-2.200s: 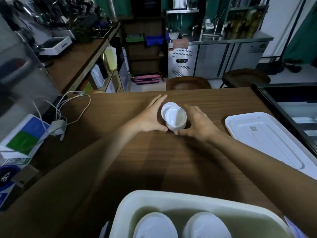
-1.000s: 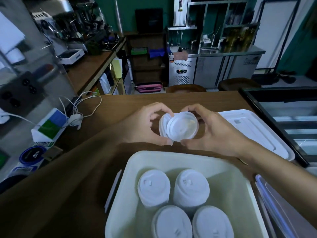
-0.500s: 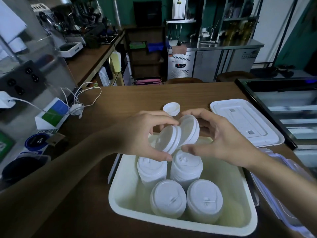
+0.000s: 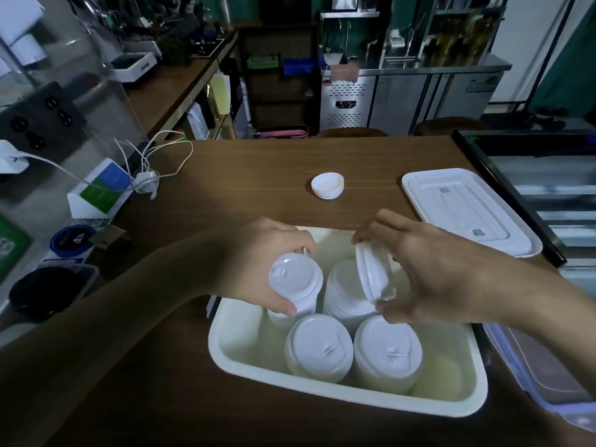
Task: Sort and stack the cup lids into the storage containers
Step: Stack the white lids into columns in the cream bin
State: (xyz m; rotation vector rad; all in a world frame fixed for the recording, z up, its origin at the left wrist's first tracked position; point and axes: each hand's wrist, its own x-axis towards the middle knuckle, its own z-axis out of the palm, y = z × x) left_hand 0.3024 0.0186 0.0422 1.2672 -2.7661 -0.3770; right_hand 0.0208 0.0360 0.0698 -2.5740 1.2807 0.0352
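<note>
The step in hand is looking like seating two handfuls at the back of the cream rectangular plastic tub [image 4: 322, 388]. It is calling for each handful to go down flat and centred, rims nesting, so nothing is leaning onto the two front stacks of white lids [image 4: 319, 346]. The left hand [image 4: 258, 262] is clamping a short stack of white round plastic cup lids [image 4: 295, 282], thumb at the near side and fingers curled over the far side, at the tub's rear-left corner. Whether it is already resting on lids below is hard to tell, since the hand is covering the join. The right hand [image 4: 435, 272] is pinching a tilted white plastic lid [image 4: 374, 272] almost on edge above the rear-right pile [image 4: 343, 291], thumb below and fingers spread over the top, so it is needing a roll to level first. A small pile of loose white lids [image 4: 327, 186] is waiting on the brown wooden table [image 4: 258, 169] beyond the tub.
</note>
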